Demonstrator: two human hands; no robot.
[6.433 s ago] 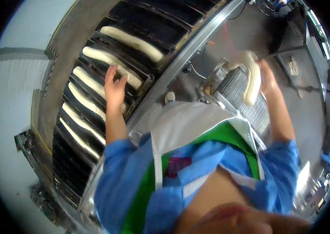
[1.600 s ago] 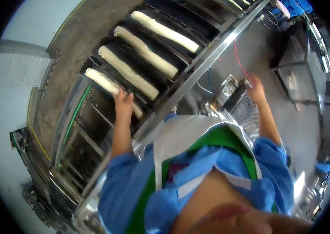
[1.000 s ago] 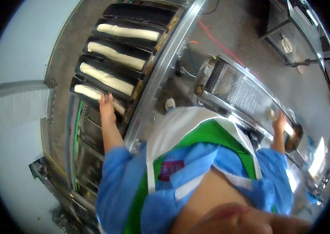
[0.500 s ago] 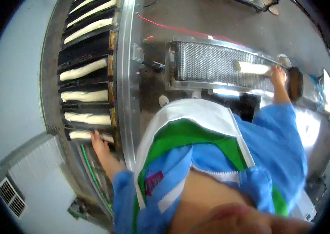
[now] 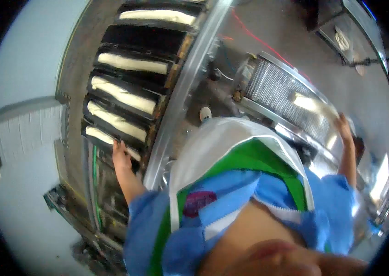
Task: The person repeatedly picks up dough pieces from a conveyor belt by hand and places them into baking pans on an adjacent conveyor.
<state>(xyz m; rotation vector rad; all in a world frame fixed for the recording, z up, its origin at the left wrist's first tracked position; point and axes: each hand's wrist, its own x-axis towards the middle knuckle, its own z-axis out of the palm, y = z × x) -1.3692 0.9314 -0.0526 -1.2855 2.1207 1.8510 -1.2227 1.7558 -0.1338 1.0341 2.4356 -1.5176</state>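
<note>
Left hand [image 5: 122,158] relaxed, fingers spread over dough strip [image 5: 100,134] in row of black trays [image 5: 144,39]. Right hand [image 5: 344,128] near end of blurred dough roll [image 5: 307,102] over mesh belt [image 5: 272,85]; grip unclear. Dough probably soft, sag-prone; best supported under middle.

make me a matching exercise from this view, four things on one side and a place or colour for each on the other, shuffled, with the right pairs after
Column one
1. left hand
2. right hand
3. apron
4. cord

Column two
A. white and green
B. at one end of a blurred dough strip over the mesh belt
C. red
D. at the lowest dough strip in the row

Right pairs: 1-D, 2-B, 3-A, 4-C
</note>
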